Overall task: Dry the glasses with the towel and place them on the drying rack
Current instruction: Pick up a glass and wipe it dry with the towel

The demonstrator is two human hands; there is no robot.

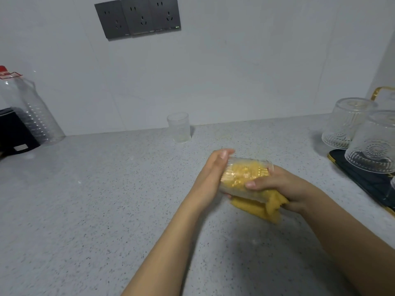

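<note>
A clear ribbed glass (245, 167) lies on its side above the counter, held between both hands. My left hand (210, 174) cups its base end with the fingers wrapped round it. My right hand (280, 184) grips the yellow towel (263, 207), part of which is stuffed inside the glass and shows through the wall. Another clear glass (179, 127) stands upright by the wall. Two glasses (346, 122) (374, 142) sit upside down on the black drying rack (363, 178) with a gold rim at the right.
The grey speckled counter (96, 199) runs to a white tiled wall with a dark socket panel (137, 17). At the far left stand a large clear plastic bottle (32, 112) with a red cap and a black appliance (15, 131).
</note>
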